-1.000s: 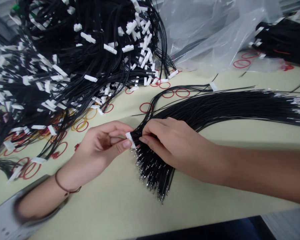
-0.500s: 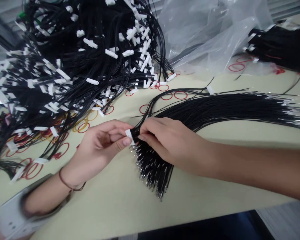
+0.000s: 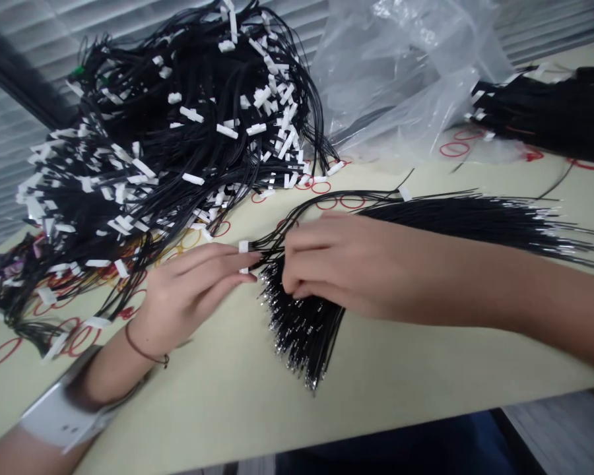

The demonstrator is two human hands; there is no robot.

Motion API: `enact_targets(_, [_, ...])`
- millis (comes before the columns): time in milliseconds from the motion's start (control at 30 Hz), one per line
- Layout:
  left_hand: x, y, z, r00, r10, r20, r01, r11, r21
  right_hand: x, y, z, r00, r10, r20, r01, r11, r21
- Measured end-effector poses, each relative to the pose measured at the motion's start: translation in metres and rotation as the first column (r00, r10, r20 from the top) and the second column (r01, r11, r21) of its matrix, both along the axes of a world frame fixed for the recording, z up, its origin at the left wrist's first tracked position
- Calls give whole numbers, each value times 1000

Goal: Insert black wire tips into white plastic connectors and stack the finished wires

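Note:
My left hand [image 3: 198, 284] pinches a small white connector [image 3: 243, 256], from which several black wires run to the right. Just right of it, my right hand [image 3: 321, 260] has its fingers curled together over the bundle of loose black wires [image 3: 307, 330]; what its fingertips hold is hidden. Silvery metal tips show at the near-left end of this bundle, and its far end [image 3: 475, 218] stretches right beyond my right wrist. Behind my right hand, another white connector [image 3: 404, 192] lies on the table at the end of thin black wires.
A large heap of black wires with white connectors [image 3: 202, 125] fills the back left. Red rings [image 3: 352, 202] lie on the pale table [image 3: 400, 382]. Farther back are a clear plastic bag [image 3: 386, 79] and another black wire bundle [image 3: 549, 112].
My left hand has turned, its back now more to the camera, and the white connector stands more upright. My right hand's fingers have curled lower over the bundle. The view has shifted slightly.

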State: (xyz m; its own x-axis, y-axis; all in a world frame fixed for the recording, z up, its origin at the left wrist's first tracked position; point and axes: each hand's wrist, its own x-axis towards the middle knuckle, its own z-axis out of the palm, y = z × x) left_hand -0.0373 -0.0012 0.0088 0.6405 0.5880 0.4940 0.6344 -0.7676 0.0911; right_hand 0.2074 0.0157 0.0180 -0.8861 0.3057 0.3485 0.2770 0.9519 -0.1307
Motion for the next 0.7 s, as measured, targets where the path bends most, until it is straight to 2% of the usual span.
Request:
enact_targets(100, [1,2,0,1000,19,-14,-19,1000,13,0,1,-4,993,76,89,-63,987,-149])
enact_targets(200, [1,3,1,999,-20,-30,21,999,31,-4,1,-12,991,86,104,-62,974,-216])
enact_targets(333, [-1,3,3,997,16,-82,-14,1000,25,-4,-2,-15,992,62,106,-44,985,-166])
enact_targets(500, [0,2,3,963,43,-267,-13,994,111,-2,-8,-13,995,17,100,-3,990,-138])
enact_targets(700, [1,1,-3,986,-14,-164,25,997,70,-18,-10,-23,991,-132,-13,129,981,-142])
